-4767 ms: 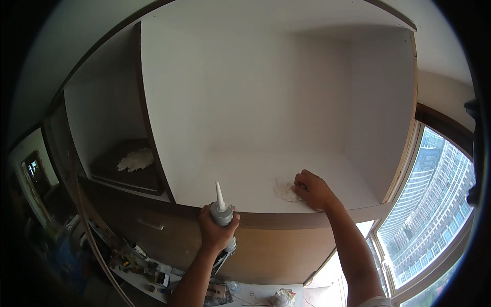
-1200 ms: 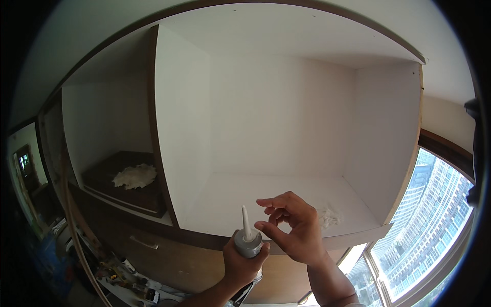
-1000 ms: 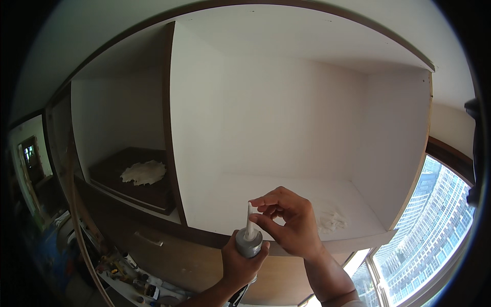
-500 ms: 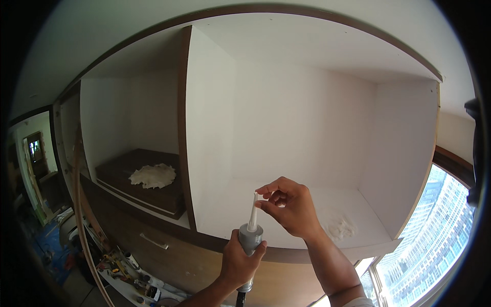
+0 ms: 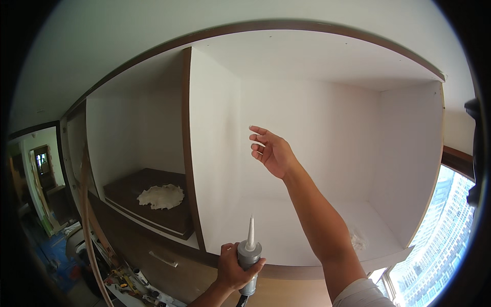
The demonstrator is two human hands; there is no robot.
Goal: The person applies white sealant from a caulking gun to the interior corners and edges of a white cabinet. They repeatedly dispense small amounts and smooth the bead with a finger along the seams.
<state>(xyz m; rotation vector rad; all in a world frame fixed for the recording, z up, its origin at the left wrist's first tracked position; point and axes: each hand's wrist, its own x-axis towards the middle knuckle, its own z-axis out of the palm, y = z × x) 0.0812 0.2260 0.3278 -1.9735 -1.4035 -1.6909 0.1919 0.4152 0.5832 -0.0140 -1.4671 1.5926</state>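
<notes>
L hand (image 5: 234,266) grips sealant tube (image 5: 249,258); R hand (image 5: 271,151) open, raised inside cabinet (image 5: 307,107).

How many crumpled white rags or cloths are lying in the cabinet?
2: one white rag on the dark shelf in the left compartment, one crumpled rag on the white shelf at right. Others may be hidden.

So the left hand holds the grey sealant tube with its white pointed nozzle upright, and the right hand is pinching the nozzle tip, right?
Not quite. In the head view the left hand does hold the grey sealant tube with its white pointed nozzle upright, but the right hand is not on the tip: it is raised, fingers spread, well above it inside the white cabinet compartment.
</notes>
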